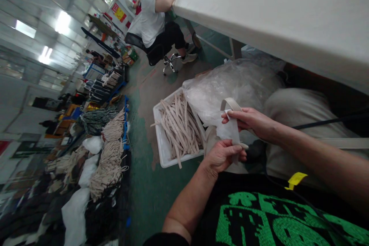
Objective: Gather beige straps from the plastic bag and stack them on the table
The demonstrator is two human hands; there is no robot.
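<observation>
A beige fabric strap (pixel 231 103) arches in a loop above my right hand (pixel 250 120). That hand is closed, with thumb and fingers pinching the strap. Below it, my left hand (pixel 224 155) is closed on a lower part of the strap, and a short pale end pokes out past its fingertips. A long beige strip (pixel 343 143) runs across my lap behind the right forearm; I cannot tell whether it belongs to the same strap. Just left of my hands, a white plastic crate (pixel 163 157) holds many similar beige straps (pixel 180 125).
Clear plastic bags (pixel 230 84) bulge beside the crate, under the white table (pixel 273 11). A person (pixel 152 19) sits on a wheeled chair (pixel 170 61) at the table. Bundled straps (pixel 106 169) and dark cloth are heaped along the left. A yellow tag (pixel 296 180) lies near my lap.
</observation>
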